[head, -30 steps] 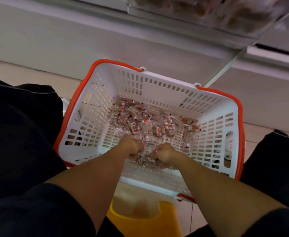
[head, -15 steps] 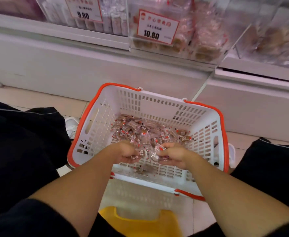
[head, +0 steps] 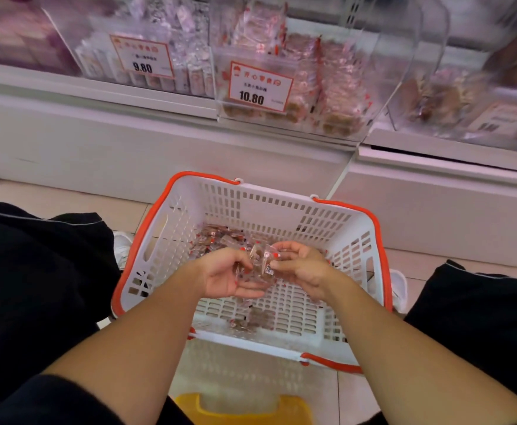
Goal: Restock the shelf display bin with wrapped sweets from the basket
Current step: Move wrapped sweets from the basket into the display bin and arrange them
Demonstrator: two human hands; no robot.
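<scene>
Cupped together at frame centre, left hand [head: 226, 276] and right hand [head: 301, 268] hold a clump of clear-wrapped brown sweets with red ends [head: 258, 260] over the white slotted plastic basket with orange rim [head: 355, 240]. More sweets lie on the basket floor. Clear acrylic display bin [head: 306, 96], tagged 10.80, sits upper centre-right.

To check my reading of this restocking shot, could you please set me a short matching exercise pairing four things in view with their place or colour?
Things:
1. basket
2. wrapped sweets
3. 10.80 price tag
4. yellow stool

Place or colour:
A. on the front of a clear shelf bin
B. white with an orange-red rim
C. at the bottom edge, between the forearms
D. cupped between the left hand and right hand

Pairs: 1-B, 2-D, 3-A, 4-C
</scene>
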